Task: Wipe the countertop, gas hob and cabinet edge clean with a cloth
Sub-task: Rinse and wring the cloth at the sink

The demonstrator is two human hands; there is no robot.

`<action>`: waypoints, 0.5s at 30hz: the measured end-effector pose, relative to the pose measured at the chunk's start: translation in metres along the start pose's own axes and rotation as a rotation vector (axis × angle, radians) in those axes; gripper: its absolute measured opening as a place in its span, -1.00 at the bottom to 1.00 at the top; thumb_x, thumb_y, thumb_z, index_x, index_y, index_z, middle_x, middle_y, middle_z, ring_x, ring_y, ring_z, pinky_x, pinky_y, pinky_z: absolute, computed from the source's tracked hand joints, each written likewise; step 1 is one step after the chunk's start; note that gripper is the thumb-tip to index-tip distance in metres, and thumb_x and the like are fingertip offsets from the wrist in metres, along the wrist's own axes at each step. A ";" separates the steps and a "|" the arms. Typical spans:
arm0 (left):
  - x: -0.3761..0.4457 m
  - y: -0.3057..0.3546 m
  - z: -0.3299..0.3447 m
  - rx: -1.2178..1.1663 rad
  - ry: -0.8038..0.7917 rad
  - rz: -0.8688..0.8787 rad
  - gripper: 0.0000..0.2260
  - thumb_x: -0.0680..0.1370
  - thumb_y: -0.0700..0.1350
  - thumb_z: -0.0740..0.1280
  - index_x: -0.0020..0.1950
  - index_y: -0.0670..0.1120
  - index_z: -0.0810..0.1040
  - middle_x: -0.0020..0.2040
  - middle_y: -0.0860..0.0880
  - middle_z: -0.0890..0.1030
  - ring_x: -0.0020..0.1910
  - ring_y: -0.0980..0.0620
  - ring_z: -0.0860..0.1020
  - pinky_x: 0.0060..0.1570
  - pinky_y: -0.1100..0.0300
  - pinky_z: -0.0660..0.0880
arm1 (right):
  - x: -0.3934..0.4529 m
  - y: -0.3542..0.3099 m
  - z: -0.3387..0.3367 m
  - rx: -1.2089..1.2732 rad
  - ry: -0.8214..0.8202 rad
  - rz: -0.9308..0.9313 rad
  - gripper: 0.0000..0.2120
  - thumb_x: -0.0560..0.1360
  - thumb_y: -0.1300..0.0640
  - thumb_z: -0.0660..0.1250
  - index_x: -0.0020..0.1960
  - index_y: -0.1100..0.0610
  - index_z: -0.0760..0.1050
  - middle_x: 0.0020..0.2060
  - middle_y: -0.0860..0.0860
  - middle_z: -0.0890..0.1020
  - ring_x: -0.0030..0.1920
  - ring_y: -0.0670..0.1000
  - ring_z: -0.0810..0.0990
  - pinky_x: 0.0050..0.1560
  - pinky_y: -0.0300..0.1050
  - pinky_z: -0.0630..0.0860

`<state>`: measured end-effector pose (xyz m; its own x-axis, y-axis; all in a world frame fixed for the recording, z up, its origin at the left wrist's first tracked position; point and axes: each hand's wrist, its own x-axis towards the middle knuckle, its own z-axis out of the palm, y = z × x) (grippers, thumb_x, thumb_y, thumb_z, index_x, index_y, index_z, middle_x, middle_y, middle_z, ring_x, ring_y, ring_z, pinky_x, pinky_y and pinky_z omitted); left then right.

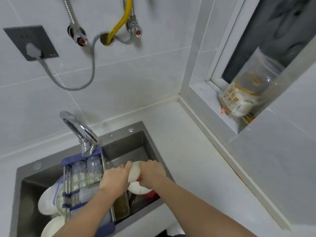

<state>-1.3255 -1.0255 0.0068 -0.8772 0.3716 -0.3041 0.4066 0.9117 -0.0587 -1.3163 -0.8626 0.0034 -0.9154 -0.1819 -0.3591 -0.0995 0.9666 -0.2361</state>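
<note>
A white cloth [135, 170] is bunched between both hands over the right part of the steel sink [135, 134]. My left hand [116, 178] grips its left end and my right hand [152, 173] grips its right end, fingers curled round it. A bit of red shows under my right hand. The pale countertop [191, 151] runs along the right of the sink to the wall. No gas hob or cabinet edge is in view.
A chrome tap [80, 132] arches over the sink's back edge. A blue-framed rack [82, 177] with glass jars spans the sink, with white dishes [49, 200] below it. A plastic bag of goods [246, 89] stands on the window ledge at right. Hoses and a socket hang on the tiled wall.
</note>
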 end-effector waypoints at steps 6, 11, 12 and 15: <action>0.005 0.022 0.010 -0.372 -0.060 0.121 -0.20 0.46 0.20 0.43 0.59 0.24 0.06 0.32 0.11 0.49 0.17 0.04 0.58 0.12 0.03 0.58 | -0.043 0.027 0.021 0.512 0.169 0.162 -0.26 0.48 0.18 0.47 0.57 -0.05 0.24 0.37 0.02 0.39 0.25 0.09 0.52 0.31 -0.05 0.49; 0.001 0.057 0.016 -1.132 -0.264 -0.010 -0.54 0.51 -0.02 0.49 0.35 0.24 0.44 0.08 0.14 0.65 0.02 0.06 0.62 -0.02 0.06 0.59 | -0.074 0.043 0.033 0.765 0.345 0.232 -0.29 0.54 0.04 0.39 0.62 0.02 0.21 0.50 -0.05 0.28 0.43 -0.11 0.35 0.46 -0.31 0.26; 0.000 0.068 0.015 -1.299 -0.329 -0.081 -0.61 0.52 -0.03 0.49 0.28 0.24 0.49 -0.02 0.06 0.70 -0.07 0.02 0.65 -0.13 0.05 0.60 | -0.077 0.048 0.038 0.787 0.364 0.297 -0.30 0.57 -0.02 0.35 0.64 0.04 0.17 0.51 -0.07 0.24 0.46 -0.11 0.31 0.51 -0.23 0.24; -0.001 0.098 0.011 -1.550 -0.381 -0.155 -0.67 0.56 -0.07 0.47 0.27 0.19 0.53 -0.12 -0.10 0.73 -0.22 -0.07 0.66 -0.28 0.06 0.57 | -0.079 0.064 0.044 1.003 0.424 0.607 -0.41 0.65 -0.15 0.25 0.59 0.07 0.30 0.46 -0.06 0.39 0.43 -0.03 0.42 0.47 -0.09 0.36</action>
<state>-1.2815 -0.9387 -0.0093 -0.6749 0.4159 -0.6096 -0.5233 0.3127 0.7927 -1.2335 -0.7939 -0.0228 -0.7815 0.4982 -0.3755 0.5535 0.2762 -0.7857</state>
